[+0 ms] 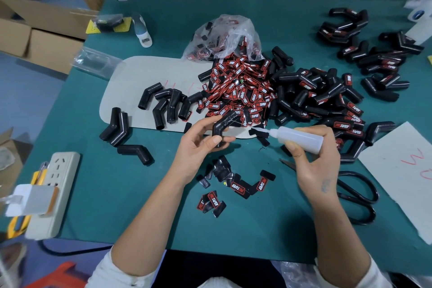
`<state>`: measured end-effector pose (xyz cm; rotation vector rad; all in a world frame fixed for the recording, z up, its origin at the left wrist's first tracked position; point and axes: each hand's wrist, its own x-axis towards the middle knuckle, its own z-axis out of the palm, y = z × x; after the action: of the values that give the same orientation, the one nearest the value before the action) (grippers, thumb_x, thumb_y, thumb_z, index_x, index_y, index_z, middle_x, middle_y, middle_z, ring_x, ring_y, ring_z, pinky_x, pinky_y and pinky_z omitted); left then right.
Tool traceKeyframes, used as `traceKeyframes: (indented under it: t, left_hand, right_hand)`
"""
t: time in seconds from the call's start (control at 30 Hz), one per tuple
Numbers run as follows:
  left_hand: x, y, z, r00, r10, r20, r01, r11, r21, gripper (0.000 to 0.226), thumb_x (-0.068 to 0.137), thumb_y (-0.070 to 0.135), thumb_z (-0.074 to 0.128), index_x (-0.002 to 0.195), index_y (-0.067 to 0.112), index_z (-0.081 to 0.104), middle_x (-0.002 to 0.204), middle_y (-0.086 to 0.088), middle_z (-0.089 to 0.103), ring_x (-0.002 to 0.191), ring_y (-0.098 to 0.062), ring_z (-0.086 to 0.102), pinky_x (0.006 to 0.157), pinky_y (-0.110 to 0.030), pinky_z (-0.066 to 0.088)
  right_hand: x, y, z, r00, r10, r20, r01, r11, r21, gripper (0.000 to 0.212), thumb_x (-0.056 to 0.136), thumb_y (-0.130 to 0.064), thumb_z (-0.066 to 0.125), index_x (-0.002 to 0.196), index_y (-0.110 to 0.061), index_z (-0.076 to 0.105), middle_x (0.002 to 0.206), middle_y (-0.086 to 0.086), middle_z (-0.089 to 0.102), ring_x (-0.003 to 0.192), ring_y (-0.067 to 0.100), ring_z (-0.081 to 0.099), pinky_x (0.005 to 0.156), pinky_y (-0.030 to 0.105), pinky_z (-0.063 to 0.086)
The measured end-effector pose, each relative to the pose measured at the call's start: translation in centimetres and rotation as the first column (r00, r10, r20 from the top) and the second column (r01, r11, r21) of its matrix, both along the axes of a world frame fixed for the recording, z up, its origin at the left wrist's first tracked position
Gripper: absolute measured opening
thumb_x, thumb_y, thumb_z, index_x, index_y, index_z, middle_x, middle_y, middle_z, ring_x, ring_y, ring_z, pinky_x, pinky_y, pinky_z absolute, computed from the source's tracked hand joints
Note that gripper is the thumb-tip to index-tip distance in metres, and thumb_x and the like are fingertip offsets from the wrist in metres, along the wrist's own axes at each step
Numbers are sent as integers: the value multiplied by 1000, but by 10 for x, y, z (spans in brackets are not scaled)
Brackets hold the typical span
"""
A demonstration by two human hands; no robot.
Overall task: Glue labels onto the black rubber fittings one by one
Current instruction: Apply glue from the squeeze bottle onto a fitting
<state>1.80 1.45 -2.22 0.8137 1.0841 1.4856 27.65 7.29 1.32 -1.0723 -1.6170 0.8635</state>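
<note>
Head view: hands raised, left [201, 140] gripping fitting [223, 125], right [311, 154] gripping glue bottle [297, 137].

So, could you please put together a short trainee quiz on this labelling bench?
1. True or false: the left hand holds a bent black rubber fitting.
2. What does the right hand grip? A) scissors B) glue bottle C) label
3. Fill in: the glue bottle nozzle points toward the ____ hand.

Key: 1 true; 2 B; 3 left.
</note>
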Motion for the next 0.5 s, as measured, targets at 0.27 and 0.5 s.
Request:
traceKeyframes:
  t: [0.27, 0.5]
  left_hand:
    - [1, -1, 0, 999, 6, -34, -6, 1000, 13, 44, 97, 26, 76, 139, 25, 64, 130, -13, 65, 114, -40, 73, 97, -39, 59]
    - [1, 0, -2, 998, 18, -65, -18, 1000, 8, 42, 97, 17, 72, 137, 28, 66, 131, -5, 66, 113, -39, 73, 97, -39, 59]
  right_hand:
    - [-1, -2, 3, 1000, 10, -12, -10, 1000, 13, 24, 95, -34, 70, 112, -46, 56, 106, -26, 65, 97, 3, 64, 83, 12, 45]
    - [-3, -3, 4, 999, 35, -16, -35, 999, 29, 23, 96, -32, 70, 112, -43, 58, 106, -27, 64, 96, 1, 64, 82, 9, 44]
